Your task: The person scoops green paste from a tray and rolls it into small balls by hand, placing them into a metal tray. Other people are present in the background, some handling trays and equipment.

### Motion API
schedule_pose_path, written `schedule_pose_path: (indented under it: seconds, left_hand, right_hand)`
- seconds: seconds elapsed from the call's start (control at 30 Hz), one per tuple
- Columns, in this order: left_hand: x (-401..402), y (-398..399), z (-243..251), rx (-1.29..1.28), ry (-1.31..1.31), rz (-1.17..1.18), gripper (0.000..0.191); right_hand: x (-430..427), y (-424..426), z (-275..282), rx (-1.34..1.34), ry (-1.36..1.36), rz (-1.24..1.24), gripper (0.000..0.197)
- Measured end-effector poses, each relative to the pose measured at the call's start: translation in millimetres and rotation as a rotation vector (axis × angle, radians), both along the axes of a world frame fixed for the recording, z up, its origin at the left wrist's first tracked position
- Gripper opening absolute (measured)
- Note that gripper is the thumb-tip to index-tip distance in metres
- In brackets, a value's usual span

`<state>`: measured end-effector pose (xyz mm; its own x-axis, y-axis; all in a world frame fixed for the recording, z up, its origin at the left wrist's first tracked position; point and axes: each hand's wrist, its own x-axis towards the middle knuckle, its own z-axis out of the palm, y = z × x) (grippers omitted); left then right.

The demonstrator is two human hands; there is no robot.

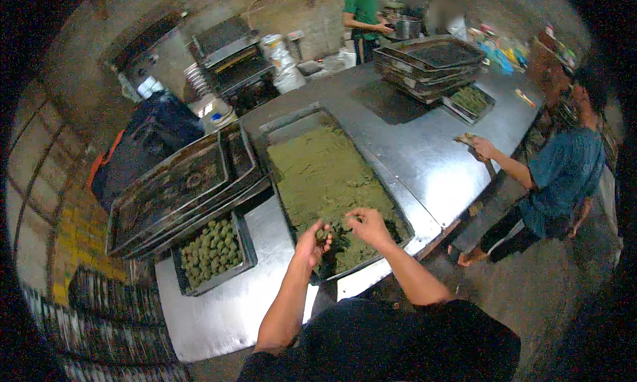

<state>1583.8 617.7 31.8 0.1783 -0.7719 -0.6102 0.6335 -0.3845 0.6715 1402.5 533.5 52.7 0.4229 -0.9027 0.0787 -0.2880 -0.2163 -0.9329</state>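
Note:
Before me a large metal tray [298, 124] holds a thick bed of green paste or dough [318, 173], dug up and crumbly at its near end. Over that near end, my left hand [309, 246] is turned palm up, its fingers curled around a small green lump [323, 234]. Just to the right, my right hand [371, 227] hovers with fingertips drawn together; whether a bit of dough sits between them is unclear. To the left, many rounded green balls [211, 252] fill a smaller metal tray [224, 278].
Dark empty trays [169, 203] are stacked at left; more stacked trays [423, 66] stand at the table's far end, beside a small tray of green material [469, 100]. At right, a person [562, 178] holds a cloth over the metal table [438, 158]. Another person [361, 13] stands behind.

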Motion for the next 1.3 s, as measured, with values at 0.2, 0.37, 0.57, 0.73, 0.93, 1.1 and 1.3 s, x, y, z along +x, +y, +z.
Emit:
schedule_pose_path:
  seconds: [0.2,0.37,0.57,0.73,0.93,1.1,1.3]
  left_hand:
    - [-8.0,-3.7,10.0,0.016,0.109,0.122,0.045]
    - [-7.6,-3.5,23.6,-0.004,0.012,0.176,0.052]
    - [-6.0,-5.2,13.2,-0.122,0.009,0.003,0.039]
    - [-9.7,5.6,8.4,-0.043,0.403,0.218,0.045]
    - [5.0,50.8,21.9,-0.196,0.230,0.188,0.062]
    - [37.5,131.1,24.2,-0.048,0.253,0.438,0.064]
    - [69.8,233.4,-2.5,0.002,0.098,0.607,0.060]
  right_hand:
    - [3.9,3.3,4.9,-0.338,0.249,0.066,0.022]
    - [-2.9,-10.4,-6.3,-0.462,0.597,0.076,0.025]
    - [-16.5,-29.2,-28.9,-0.513,0.158,-0.076,0.032]
    - [-15.2,-40.7,-36.7,-0.174,0.289,-0.269,0.056]
    - [-6.1,-37.5,-22.7,0.750,-0.427,-0.253,0.038]
    - [25.3,-3.1,-10.0,0.990,-0.504,-0.151,0.034]
    - [177.7,87.0,-16.6,0.626,0.145,0.393,0.043]
